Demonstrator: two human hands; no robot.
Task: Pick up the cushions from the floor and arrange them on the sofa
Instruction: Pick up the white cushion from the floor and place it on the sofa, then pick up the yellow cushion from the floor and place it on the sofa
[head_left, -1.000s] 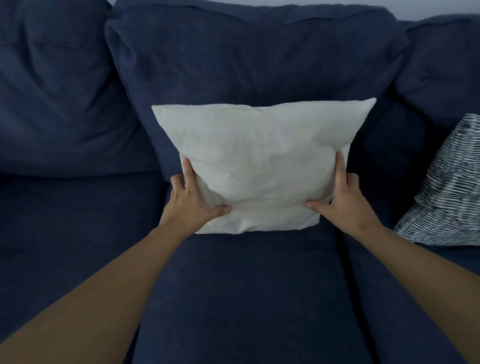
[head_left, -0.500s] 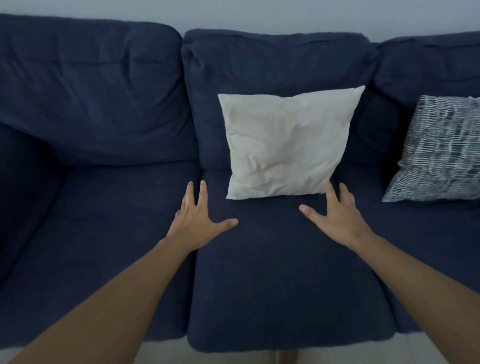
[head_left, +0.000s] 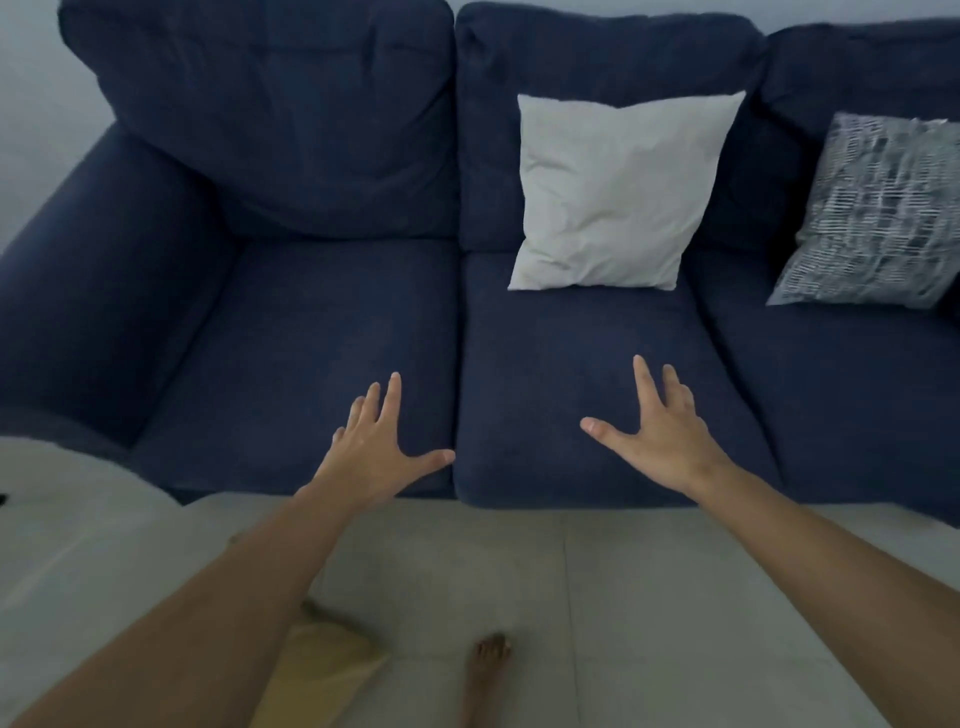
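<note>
A white cushion (head_left: 613, 192) leans upright against the middle backrest of the dark blue sofa (head_left: 291, 364). A grey patterned cushion (head_left: 872, 213) leans on the right seat. A yellow cushion (head_left: 322, 670) lies on the floor at the bottom, partly hidden behind my left forearm. My left hand (head_left: 374, 452) hovers open over the front of the left seat. My right hand (head_left: 660, 431) hovers open over the front of the middle seat. Both hands hold nothing and are well clear of the white cushion.
Pale floor tiles (head_left: 623, 597) run in front of the sofa. My bare foot (head_left: 485, 670) stands on them beside the yellow cushion. The sofa's left armrest (head_left: 93, 291) bulges at the left. A white object (head_left: 47, 499) sits at the left edge.
Both hands let go of the white cushion and drew back from it. The view pulled back from the sofa, so the floor, my foot and the yellow cushion now show.
</note>
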